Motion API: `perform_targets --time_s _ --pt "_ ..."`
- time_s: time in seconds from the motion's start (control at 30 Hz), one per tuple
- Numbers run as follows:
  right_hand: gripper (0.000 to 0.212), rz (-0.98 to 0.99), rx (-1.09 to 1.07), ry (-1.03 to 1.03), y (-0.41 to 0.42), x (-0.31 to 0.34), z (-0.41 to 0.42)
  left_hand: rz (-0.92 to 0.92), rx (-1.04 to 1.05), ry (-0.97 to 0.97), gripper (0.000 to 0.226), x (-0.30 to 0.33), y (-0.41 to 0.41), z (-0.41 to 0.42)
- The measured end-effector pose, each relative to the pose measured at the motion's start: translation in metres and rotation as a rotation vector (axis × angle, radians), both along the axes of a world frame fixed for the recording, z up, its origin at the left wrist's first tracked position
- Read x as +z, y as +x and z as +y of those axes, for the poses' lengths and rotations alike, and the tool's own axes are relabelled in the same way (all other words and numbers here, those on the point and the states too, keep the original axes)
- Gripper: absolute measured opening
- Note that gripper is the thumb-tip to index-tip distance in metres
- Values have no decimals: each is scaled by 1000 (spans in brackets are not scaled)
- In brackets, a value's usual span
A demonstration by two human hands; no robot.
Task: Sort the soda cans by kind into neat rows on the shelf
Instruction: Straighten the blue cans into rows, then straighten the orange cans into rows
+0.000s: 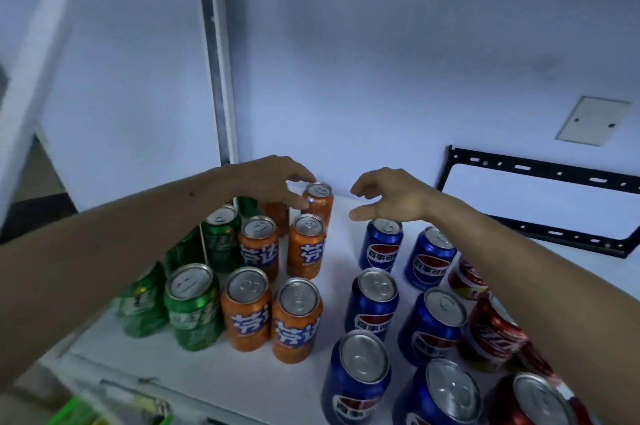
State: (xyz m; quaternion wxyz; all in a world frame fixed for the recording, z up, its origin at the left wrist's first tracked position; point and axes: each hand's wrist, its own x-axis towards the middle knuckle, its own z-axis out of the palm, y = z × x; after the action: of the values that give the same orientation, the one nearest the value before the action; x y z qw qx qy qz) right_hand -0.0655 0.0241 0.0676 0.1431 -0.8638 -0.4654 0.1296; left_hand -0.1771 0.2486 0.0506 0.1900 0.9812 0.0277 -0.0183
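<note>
Four kinds already grouped on shelf (332, 289); left hand (277, 182) pinches rearmost orange Fanta can (319, 200), right hand (391, 194) loosely curled, holding nothing, beside it; only row tidying seems left

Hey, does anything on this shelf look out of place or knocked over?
Nothing stands out. The green cans, orange cans, blue cans and red cans all stand upright, grouped by colour. The left hand touches the rear orange can; the right hand holds nothing.

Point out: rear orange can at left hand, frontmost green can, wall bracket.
rear orange can (320, 203), head view, upper side wall
frontmost green can (194, 313), head view, label
wall bracket (540, 171), head view, top bar
</note>
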Motion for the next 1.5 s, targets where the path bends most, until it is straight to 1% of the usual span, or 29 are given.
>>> perform_targets --time_s 0.13,0.3,0.37,0.47,0.57,0.63,0.7,0.77,0.9,1.0,1.07,1.13,1.2,1.27,1.33,1.37,1.43,1.47,1.5 --pt "56 -18 -7 -3 -11 0 32 -35 69 -3 64 0 -10 38" --pt "50 6 -108 1 -8 -11 66 13 29 16 67 -4 -1 70" --pt "53 3 -146 4 -4 -20 78 42 0 42 67 -9 6 77" --pt "64 2 -213 26 5 -36 93 66 -7 115 68 -19 20 82" --pt "72 -31 -262 -20 14 -52 110 80 -10 195 74 -30 34 83" --pt "71 -55 -274 -62 17 -62 119 88 -15 227 78 -36 40 80" --pt "63 -70 -273 -50 20 -67 124 71 -13 240 77 -40 44 78" --pt "59 -55 -246 -31 25 -66 124 59 -35 193 70 -39 48 79" --pt "60 16 -173 -97 39 -55 114 97 -119 48 62 -35 53 83" --pt "62 114 -179 -93 45 -54 109 138 -136 -9 66 -35 55 82" --pt "64 164 -210 -72 45 -56 111 127 -82 -26 74 -36 57 82" --pt "66 93 -267 -93 42 -59 116 94 -10 21 78 -38 58 81" --pt "70 -36 -326 -112 38 -62 119 68 25 69 73 -40 59 79" --pt "63 -72 -328 -83 35 -63 120 61 21 43 65 -41 60 78" --pt "58 -16 -266 -92 38 -59 118 62 9 28 59 -41 60 76" --pt "60 51 -235 -95 39 -56 116 61 7 28 58 -40 60 75" --pt "73 248 -230 -43 40 -50 112 62 4 27 56 -40 60 74" --pt "77 292 -251 -5 41 -48 111 63 2 28 55 -41 61 74" --pt "75 274 -279 15 40 -49 111 64 -2 31 55 -41 61 74"
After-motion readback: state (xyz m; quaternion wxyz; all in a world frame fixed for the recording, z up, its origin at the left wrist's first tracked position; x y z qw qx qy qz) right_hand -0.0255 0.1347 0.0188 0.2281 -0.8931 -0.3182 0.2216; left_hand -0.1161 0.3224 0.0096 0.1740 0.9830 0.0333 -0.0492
